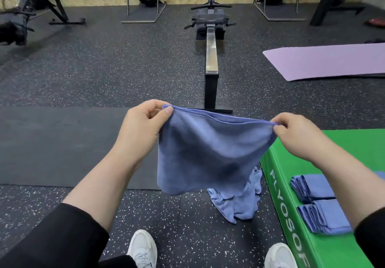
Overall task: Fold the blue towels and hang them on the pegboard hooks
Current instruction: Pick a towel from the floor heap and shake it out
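Head view is showing the left hand point(141, 128) pinching the upper left corner of a blue towel point(206, 155), thumb and curled fingers point(166, 112) closing on the hem. Between the two hands the towel is hanging in the air, its top edge sagging a little and what looks like a doubled layer drooping below the fingers. To its right, the right hand point(295, 136) is pinching the opposite corner in the same way. Below and just right of that hang, a crumpled towel point(237, 203) is lying on the floor, and further right two folded towels point(318, 203) are resting on the green box point(354, 149). No pegboard is showing. To fold well, I judge both pinches should be pulling the top edge taut and level before bringing corner to corner, so the hems are meeting squarely.
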`<state>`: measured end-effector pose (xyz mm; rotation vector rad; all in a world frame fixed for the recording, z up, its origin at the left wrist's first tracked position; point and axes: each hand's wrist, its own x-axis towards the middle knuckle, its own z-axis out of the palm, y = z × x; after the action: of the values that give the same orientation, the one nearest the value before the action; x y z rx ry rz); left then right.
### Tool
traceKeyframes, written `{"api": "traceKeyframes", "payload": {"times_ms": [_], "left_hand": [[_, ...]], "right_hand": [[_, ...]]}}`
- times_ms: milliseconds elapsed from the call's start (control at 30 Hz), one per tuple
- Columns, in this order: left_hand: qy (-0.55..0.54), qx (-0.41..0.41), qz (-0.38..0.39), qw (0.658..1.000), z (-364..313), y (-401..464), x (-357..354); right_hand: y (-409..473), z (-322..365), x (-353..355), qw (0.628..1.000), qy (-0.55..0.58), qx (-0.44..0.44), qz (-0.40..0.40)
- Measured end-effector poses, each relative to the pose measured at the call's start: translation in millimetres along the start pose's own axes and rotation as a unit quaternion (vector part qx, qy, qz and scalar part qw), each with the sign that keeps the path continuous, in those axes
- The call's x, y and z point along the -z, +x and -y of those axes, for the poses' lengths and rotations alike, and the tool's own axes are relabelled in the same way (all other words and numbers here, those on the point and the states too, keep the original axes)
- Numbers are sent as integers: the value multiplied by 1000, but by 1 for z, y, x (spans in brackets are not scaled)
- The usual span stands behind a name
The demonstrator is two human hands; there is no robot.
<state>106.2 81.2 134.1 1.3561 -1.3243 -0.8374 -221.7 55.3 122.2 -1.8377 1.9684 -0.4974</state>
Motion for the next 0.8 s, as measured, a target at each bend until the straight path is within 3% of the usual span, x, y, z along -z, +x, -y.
{"api": "traceKeyframes", "payload": {"times_ms": [100, 200, 300, 467, 533, 633, 800], "left_hand": [[64, -33, 51, 996, -5, -4, -20], [114, -57, 121, 984, -14, -12, -45], [118, -53, 156, 979, -17, -13, -61], [13, -15, 117, 993, -15, -4, -55], [5, 18, 171, 985, -11, -4, -47], [108, 47, 271, 955, 3, -9, -42], [252, 78, 249, 932, 20, -9, -41]], "right_hand": [[-7, 10, -3, 997, 0, 63, 55], [-20, 42, -14, 976, 85, 168, 108], [-23, 66, -35, 946, 190, 194, 176], [-11, 82, -46, 942, 204, 223, 144], [-9, 83, -43, 933, 252, 218, 135], [-5, 78, -38, 925, 312, 181, 119], [1, 72, -29, 930, 318, 171, 64]]}}
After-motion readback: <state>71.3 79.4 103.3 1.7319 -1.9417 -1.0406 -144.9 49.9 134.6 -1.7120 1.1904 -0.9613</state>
